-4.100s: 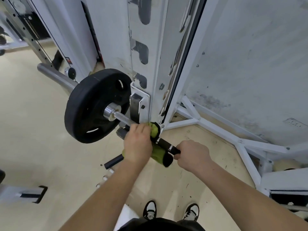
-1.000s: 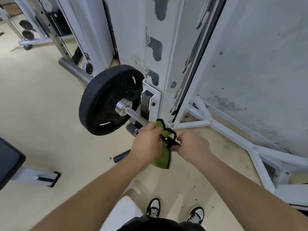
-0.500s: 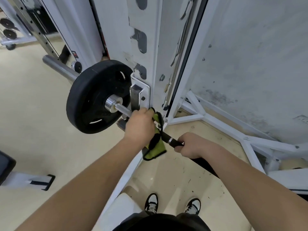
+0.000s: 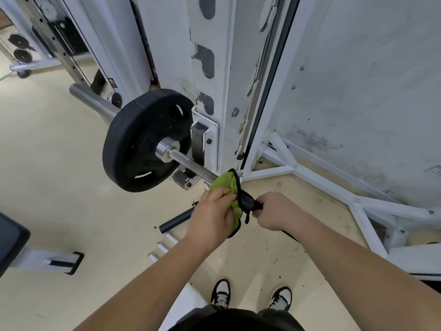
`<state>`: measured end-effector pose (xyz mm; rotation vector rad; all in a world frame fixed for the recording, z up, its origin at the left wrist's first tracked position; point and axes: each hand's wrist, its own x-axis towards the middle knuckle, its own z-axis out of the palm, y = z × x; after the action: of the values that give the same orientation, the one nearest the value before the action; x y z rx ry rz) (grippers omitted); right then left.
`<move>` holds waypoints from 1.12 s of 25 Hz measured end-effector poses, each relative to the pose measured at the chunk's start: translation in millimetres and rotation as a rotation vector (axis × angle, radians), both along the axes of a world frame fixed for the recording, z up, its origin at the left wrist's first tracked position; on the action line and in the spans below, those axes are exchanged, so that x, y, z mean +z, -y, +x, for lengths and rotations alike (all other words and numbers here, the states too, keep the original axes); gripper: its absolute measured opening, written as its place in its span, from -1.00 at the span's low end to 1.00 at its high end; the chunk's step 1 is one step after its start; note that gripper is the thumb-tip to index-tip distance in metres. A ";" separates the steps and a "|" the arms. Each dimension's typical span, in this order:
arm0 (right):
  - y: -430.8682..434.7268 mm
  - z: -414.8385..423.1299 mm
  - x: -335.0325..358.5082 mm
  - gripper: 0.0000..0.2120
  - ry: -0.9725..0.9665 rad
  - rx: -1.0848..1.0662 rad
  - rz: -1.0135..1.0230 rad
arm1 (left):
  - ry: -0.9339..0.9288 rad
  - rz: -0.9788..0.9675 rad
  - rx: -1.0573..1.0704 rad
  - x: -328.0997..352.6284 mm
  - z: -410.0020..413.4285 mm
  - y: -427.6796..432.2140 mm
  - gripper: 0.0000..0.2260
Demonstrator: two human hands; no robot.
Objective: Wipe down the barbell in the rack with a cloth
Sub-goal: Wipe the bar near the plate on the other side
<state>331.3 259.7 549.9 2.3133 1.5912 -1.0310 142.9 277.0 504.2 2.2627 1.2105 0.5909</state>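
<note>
The barbell [image 4: 191, 163] is lying in the hook [image 4: 202, 139] low on the rack post [image 4: 222, 91]. Its knurled shaft is running from the weight plate [image 4: 133, 144], left of the post, down toward the person.

The left hand [image 4: 212, 216] is gripping the green cloth [image 4: 224, 182] with fingers curled round it. The cloth is wrapping the shaft just in front of the post's base. The right hand [image 4: 276, 211] is gripping a dark stretch of the bar just beside the cloth, farther from the post. The two hands are sitting nearly together, with the cloth's black edging between them.

Bare shaft is showing between the cloth and the chrome collar [image 4: 164, 149] at the plate. Open floor [image 4: 59, 199] is lying left of the post, beyond the plate. A white brace [image 4: 269, 172] is running along the floor rightward from the post's base, close beneath the cloth. A grey wall [image 4: 358, 103] is standing right of the post. A black tube [image 4: 176, 219] is lying on the floor in front of the post, just beside the left hand in the view. The person's shoes [image 4: 220, 293] are standing farther out in front of the post.
</note>
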 end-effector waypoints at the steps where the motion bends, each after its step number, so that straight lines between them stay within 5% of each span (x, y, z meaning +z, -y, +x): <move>1: 4.6 -4.8 0.1 -0.94 0.045 -0.001 0.033 | 0.023 -0.015 0.020 -0.9 -6.2 5.1 -0.63; 6: 28.0 -27.4 -5.0 -0.89 0.274 0.080 0.243 | 0.095 0.091 0.261 31.7 -32.8 -25.8 -0.66; 11: 40.6 -38.2 -6.6 -0.85 0.421 0.188 0.265 | -0.337 0.110 0.008 37.6 3.9 -56.6 -0.73; 15: 28.8 -26.9 3.1 -0.87 0.262 0.115 0.212 | -0.471 0.015 0.039 42.1 20.9 -62.4 -0.86; 19: 3.7 -11.5 9.1 -0.85 -0.053 0.041 0.025 | -0.454 0.050 -0.228 42.3 19.0 -30.2 -0.73; 25: 12.7 -11.5 -1.4 -0.93 0.021 0.062 0.092 | -0.803 0.055 -0.121 63.7 34.7 -77.9 -0.75; 28: 15.2 -11.7 -3.9 -0.90 0.052 0.051 0.126 | -0.637 0.026 -0.369 53.3 31.8 -46.1 -0.78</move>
<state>319.6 244.5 546.1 2.3442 1.7319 -0.8760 174.6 323.1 557.5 2.7019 0.9925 -0.2797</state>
